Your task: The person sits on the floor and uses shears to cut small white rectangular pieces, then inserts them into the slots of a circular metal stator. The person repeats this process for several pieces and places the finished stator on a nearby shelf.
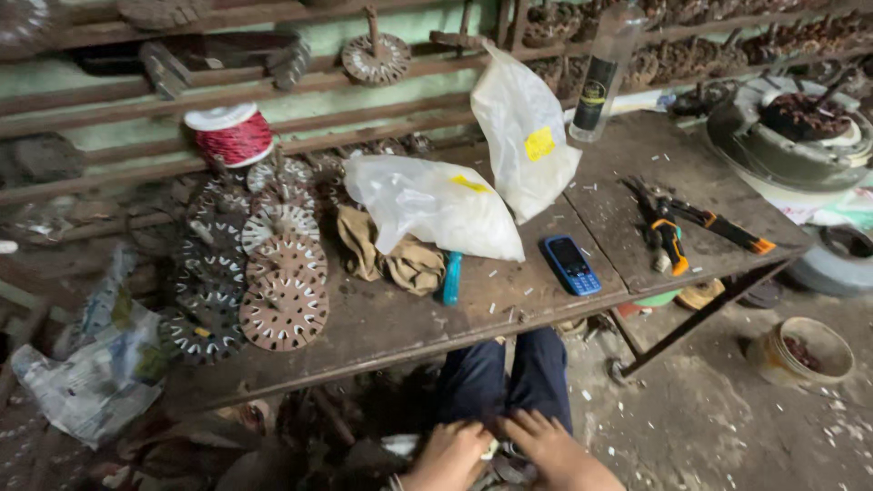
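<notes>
Workbench edge (pixel 400 350) above both hands (pixel 505 450).

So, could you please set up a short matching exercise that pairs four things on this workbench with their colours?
Things:
1. mobile phone
2. wire spool
3. plastic bags
4. plier handles

Colours:
A. white
B. orange and black
C. blue
D. red with a white top

Pairs: 1-C, 2-D, 3-A, 4-B

All four lie on or just behind the wooden bench. The left hand and right hand are down below its front edge, close together on something small that the view does not show clearly.
</notes>
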